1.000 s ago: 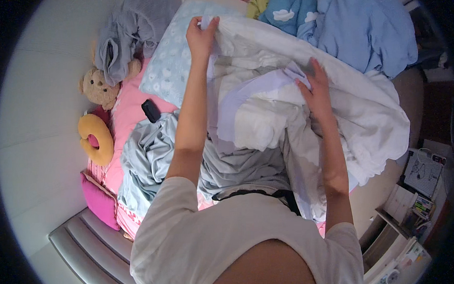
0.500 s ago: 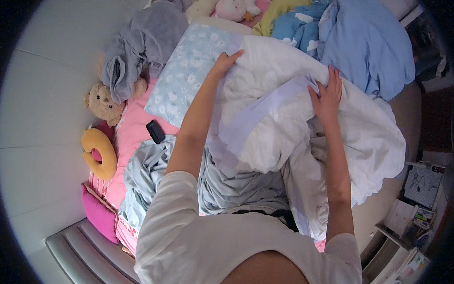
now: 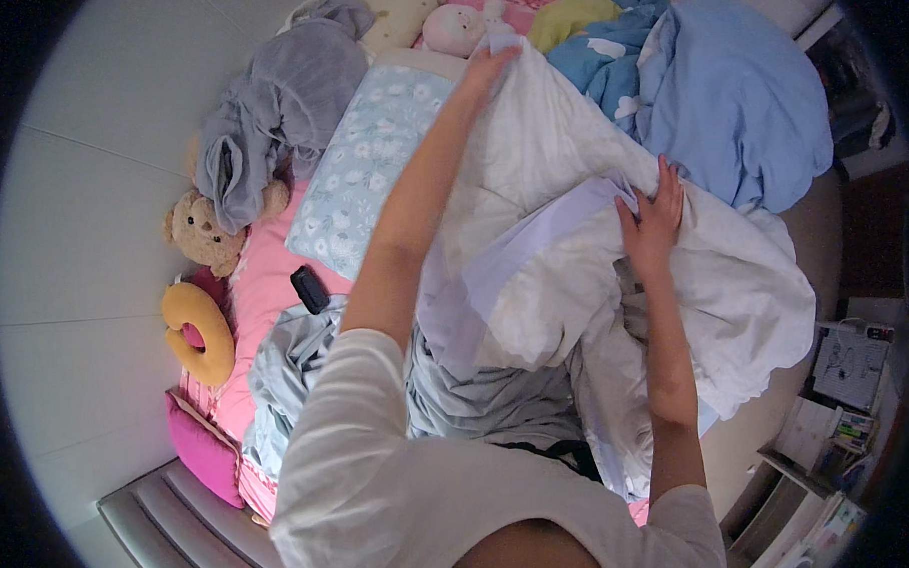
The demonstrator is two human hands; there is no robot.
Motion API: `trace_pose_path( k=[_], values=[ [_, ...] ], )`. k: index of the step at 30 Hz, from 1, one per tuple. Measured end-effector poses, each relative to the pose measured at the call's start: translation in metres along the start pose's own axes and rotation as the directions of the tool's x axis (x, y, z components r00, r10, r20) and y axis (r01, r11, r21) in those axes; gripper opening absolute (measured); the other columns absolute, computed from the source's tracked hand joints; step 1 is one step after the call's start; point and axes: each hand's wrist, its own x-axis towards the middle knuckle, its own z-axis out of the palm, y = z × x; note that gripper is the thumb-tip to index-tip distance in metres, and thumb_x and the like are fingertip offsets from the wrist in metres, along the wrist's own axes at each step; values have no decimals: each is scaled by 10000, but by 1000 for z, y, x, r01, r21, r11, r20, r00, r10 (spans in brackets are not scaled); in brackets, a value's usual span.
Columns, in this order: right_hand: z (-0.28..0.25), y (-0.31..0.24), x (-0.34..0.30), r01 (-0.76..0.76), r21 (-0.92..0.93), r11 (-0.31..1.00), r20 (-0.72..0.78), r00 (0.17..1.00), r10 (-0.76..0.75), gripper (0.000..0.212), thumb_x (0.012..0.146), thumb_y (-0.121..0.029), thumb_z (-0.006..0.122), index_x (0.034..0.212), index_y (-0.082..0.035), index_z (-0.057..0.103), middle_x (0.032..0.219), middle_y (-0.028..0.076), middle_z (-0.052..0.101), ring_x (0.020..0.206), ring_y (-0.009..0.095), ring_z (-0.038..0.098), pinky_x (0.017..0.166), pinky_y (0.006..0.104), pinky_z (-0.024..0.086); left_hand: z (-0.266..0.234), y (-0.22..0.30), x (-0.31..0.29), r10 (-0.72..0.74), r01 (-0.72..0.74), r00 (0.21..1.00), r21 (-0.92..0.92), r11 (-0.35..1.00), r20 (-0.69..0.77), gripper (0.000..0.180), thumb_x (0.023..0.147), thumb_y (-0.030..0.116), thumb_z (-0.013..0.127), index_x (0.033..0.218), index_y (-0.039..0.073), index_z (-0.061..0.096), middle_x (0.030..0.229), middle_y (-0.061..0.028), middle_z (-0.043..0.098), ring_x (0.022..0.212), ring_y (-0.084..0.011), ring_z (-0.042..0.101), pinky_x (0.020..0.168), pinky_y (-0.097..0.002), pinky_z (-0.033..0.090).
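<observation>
A crumpled white quilt (image 3: 559, 130) with pale lavender bands spreads over the bed in front of me. My left hand (image 3: 491, 70) is closed on its far edge, next to a plush toy, and the cloth stretches taut up to my fingers. Lower and to the right, my right hand (image 3: 656, 217) rests on the quilt with thumb and fingers apart, beside a lavender strip (image 3: 562, 215). Left of the quilt lies a light blue floral pillow (image 3: 365, 157), partly covered by my left forearm. Rumpled grey-blue bedding (image 3: 478, 393) lies close to my body.
A blue duvet (image 3: 739, 104) is heaped at the far right. Along the left are a grey blanket (image 3: 302, 79), a teddy bear (image 3: 200, 228), a yellow neck pillow (image 3: 204, 338) and a magenta cushion (image 3: 202, 448). A small black case (image 3: 309, 289) lies on the pink sheet.
My left hand has moved farther away and slightly right, pulling the quilt's edge with it over part of the floral pillow. My right hand stays nearly in place.
</observation>
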Motion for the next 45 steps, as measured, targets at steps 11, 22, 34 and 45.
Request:
trace_pose_path(
  k=[11, 22, 34, 45],
  values=[
    [-17, 1, 6, 30, -125, 992, -123, 991, -45, 250, 769, -188, 603, 946, -13, 619, 1175, 136, 465, 1132, 316, 385, 997, 482, 219, -99, 34, 28, 72, -166, 963, 361, 918, 259, 504, 784, 358, 620, 1150, 25, 525, 1102, -167, 573, 1015, -293, 545, 865, -377, 423],
    [-59, -56, -12, -321, 796, 513, 238, 945, 223, 261, 836, -185, 617, 1008, 10, 586, 834, 14, 622, 749, 85, 537, 688, 209, 424, -72, 4, -285, 51, 28, 651, -92, 995, 758, 573, 802, 307, 632, 1266, 47, 419, 1275, -81, 446, 1182, -209, 398, 997, -359, 301],
    [-194, -28, -43, -235, 938, 256, 51, 821, 569, 210, 816, -122, 623, 964, 27, 606, 887, 48, 619, 782, 98, 557, 709, 215, 428, -19, 56, -323, 275, -376, 906, 316, 871, 321, 195, 872, 181, 534, 868, -14, 555, 582, -45, 451, 561, -100, 397, 527, -246, 346],
    [-254, 4, -64, -56, 991, 119, -58, 621, 781, 248, 825, -162, 597, 996, 12, 561, 935, 102, 606, 822, 182, 587, 731, 284, 459, -3, 72, -321, 485, -771, 633, 430, 470, 603, 405, 743, 336, 661, 1051, 114, 520, 1156, -108, 490, 1081, -281, 449, 903, -386, 336]
  ],
)
